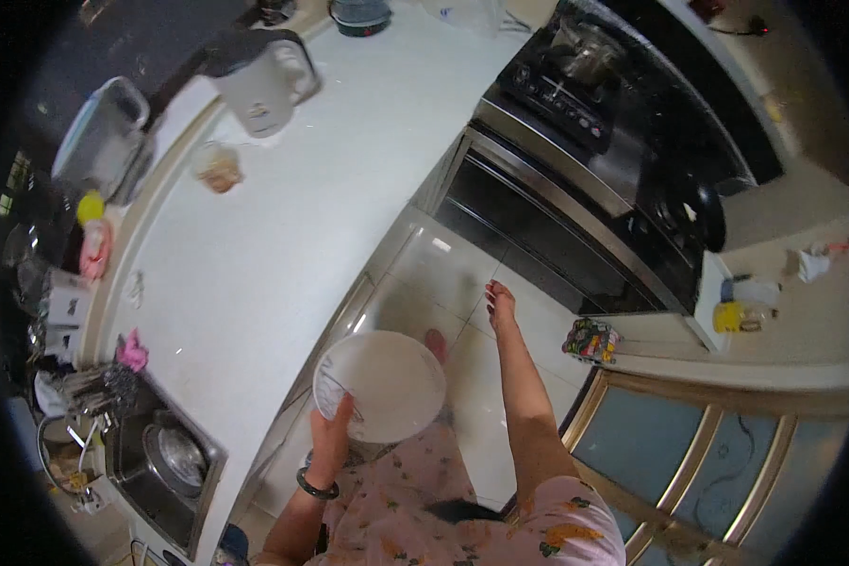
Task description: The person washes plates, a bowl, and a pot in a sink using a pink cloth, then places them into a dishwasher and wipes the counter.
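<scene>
My left hand (331,435) grips a wide white bowl (389,385) by its rim, the thumb lying over the inner wall. Dark line decoration runs along the bowl's side, and I see nothing inside it. It is held in front of my body, beside the white countertop (276,262), above the tiled floor. A dark bangle (317,488) circles my left wrist. My right hand (501,304) is stretched out over the floor before the black oven front, holding nothing, its fingers partly spread.
On the counter stand a white jug (258,88) and a small bag (218,168). A sink (163,467) holding metal basins lies at left. The stove (573,92) carries a pot, with a black wok (693,212) to its right. A glass-panelled door (651,431) is at lower right.
</scene>
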`<state>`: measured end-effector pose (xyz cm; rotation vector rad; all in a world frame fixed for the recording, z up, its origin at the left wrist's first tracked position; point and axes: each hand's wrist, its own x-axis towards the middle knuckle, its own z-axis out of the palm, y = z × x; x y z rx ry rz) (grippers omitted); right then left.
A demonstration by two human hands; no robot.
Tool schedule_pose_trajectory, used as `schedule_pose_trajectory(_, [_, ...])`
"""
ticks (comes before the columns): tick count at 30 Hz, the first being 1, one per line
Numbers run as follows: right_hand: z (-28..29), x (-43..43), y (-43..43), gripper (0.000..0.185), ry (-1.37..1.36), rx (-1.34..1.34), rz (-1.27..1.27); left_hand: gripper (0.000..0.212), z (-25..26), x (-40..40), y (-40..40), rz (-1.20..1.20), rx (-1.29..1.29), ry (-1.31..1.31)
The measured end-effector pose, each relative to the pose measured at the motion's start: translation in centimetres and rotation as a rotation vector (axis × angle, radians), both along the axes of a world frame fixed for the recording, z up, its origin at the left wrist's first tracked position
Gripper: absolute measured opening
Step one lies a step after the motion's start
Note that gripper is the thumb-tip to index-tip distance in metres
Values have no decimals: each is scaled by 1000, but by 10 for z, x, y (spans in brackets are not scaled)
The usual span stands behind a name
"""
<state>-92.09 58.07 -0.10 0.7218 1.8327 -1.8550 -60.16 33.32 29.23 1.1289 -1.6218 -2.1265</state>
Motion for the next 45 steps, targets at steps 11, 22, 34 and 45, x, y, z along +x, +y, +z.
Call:
schedule_pose_trajectory(11, [-207,-233,81,31,185,-622,-418,25,-163,-178,85,-290,-42,-405])
schedule_pose_trajectory(22, [-325,-279,94,52,458,-834,-444,22,-208,-217,104,-203,105,-391])
schedule_pose_trajectory(34, [-145,-137,15,67,-291,-583,258,27,-228,-224,97,-42,100,-404])
schedule_pose_trajectory(45, [-17,-122,44,20,-234,178,850,31,-246,-279,112,-79,366,-347])
